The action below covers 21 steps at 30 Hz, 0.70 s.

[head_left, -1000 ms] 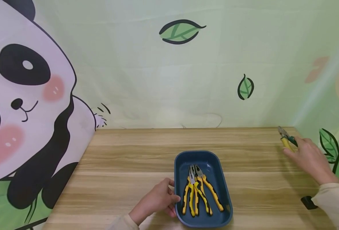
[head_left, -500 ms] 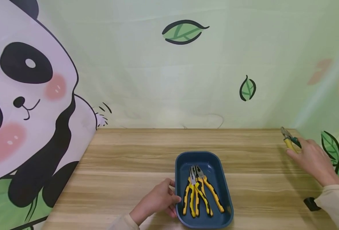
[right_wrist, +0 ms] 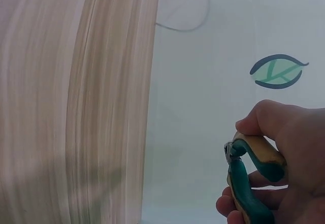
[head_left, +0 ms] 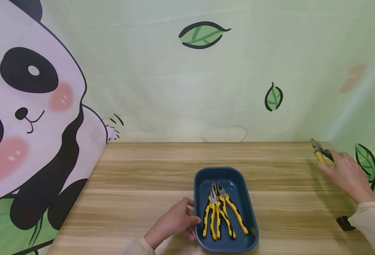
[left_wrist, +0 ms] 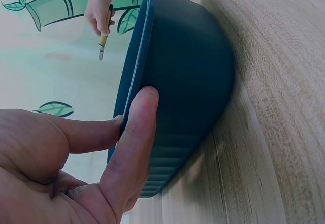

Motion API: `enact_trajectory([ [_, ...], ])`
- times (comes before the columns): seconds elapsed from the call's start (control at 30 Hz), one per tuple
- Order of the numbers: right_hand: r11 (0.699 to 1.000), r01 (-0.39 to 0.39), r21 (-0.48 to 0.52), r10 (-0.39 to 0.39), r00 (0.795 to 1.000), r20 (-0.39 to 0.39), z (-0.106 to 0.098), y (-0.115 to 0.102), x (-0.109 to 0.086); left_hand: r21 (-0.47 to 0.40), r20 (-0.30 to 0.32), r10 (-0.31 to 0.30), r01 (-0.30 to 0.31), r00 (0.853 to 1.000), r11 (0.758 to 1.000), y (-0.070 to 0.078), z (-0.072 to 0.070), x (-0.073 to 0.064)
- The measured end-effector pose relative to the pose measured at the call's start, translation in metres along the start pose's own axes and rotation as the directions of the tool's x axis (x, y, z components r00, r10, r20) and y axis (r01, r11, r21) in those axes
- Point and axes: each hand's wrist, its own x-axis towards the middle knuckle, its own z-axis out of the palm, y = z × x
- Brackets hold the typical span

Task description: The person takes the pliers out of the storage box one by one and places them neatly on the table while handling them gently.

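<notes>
My left hand pinches the left rim of a dark blue plastic tray, thumb over the edge and fingers along the outer wall, as the left wrist view shows. Inside the tray lie several yellow-and-black pliers, jaws toward the far end and handles toward me. At the far right, my right hand holds a pair of pliers with yellow-and-green handles above the table. In the right wrist view the handles of these pliers are spread, thumb on one and fingers around the other.
The tray stands on a wood-grain table. A small black object is beside my right sleeve. Behind the table hangs a pale green backdrop printed with a panda and leaves, and it continues along the right side.
The head view has shifted slightly. Both hands keep their holds, the right on the raised pliers and the left on the tray rim, with hardly any movement.
</notes>
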Motion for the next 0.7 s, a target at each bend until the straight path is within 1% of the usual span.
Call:
enact_trajectory([
  [0.2, 1.000, 0.005, -0.001, -0.005, 1.000, -0.008, 0.003, 0.001, 0.000, 0.002, -0.005, 0.000, 0.000, 1.000, 1.000, 0.001, 0.001, 0.000],
  [0.5, 1.000, -0.015, 0.023, 0.015, 0.999, 0.039, 0.010, 0.009, -0.002, 0.009, -0.007, -0.013, 0.013, 1.000, 1.000, 0.002, 0.000, 0.000],
  [0.7, 0.999, -0.029, 0.013, 0.028, 0.997, 0.067, 0.017, 0.015, 0.000, -0.002, -0.007, -0.009, 0.009, 1.000, 1.000, 0.001, 0.001, 0.000],
])
